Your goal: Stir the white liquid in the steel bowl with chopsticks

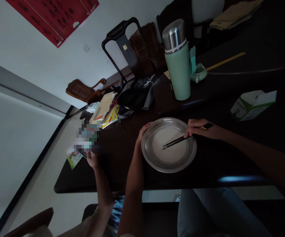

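Note:
A round metal bowl stands on the dark table in front of me, with a milky white liquid in it. My left hand grips the bowl's left rim, its fingers partly hidden behind the wall. In my right hand is a pair of black chopsticks, closed in the fingers over the right rim. Their silvery tips dip into the liquid near the middle of the bowl. A mint-green thermos with a steel cap stands behind the bowl.
An open green-and-white carton lies to the right. Beyond the thermos are a small green cup and a yellow stick. A black bag and papers lie at the back left. Another person's hand rests at the table's left.

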Motion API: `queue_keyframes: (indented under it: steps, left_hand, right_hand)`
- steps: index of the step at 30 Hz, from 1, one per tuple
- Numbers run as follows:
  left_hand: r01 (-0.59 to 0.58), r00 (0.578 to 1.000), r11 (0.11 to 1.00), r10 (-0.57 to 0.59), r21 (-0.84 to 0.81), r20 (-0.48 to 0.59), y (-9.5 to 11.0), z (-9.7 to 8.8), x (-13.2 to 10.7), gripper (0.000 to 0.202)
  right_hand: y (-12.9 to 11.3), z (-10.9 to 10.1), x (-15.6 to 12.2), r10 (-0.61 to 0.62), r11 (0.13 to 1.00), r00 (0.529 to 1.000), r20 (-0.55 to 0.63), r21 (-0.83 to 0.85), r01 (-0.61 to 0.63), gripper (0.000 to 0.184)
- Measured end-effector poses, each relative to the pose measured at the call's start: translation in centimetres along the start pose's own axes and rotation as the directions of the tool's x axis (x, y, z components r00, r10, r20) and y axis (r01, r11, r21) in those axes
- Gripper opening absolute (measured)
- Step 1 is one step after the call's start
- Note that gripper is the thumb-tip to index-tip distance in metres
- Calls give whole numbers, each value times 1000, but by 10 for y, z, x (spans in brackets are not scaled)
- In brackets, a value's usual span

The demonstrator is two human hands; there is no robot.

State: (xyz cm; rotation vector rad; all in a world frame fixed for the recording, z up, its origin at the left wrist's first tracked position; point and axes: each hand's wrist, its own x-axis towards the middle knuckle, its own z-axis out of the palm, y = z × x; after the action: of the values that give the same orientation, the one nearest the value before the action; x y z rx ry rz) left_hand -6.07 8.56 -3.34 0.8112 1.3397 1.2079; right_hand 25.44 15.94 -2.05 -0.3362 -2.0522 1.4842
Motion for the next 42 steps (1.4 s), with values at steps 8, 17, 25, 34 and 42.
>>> queue_keyframes:
  steps: [8,17,25,34,42]
  left_hand:
    - [-3,1000,1000,3,-17,-6,3,4,-4,26]
    - [21,999,1000,-21,-12,-37,4,5,-1,22]
    - [26,999,999,-27,-38,-36,3,4,-2,23]
    - [45,998,998,-47,-51,-33,4,3,-1,22]
    - [6,1000,1000,-6,-29,-9,2,1,-1,26]
  right_hand:
    - [-8,-5,-4,38,987,999,-24,158,-34,43]
    - [-5,-10,-3,47,997,992,-116,74,-39,42]
    - [0,0,0,11,1000,999,47,11,-12,36]
    - [-7,-4,-3,28,991,1000,-12,132,-26,43]
    - [-4,-5,-1,41,998,994,-104,46,-36,41]
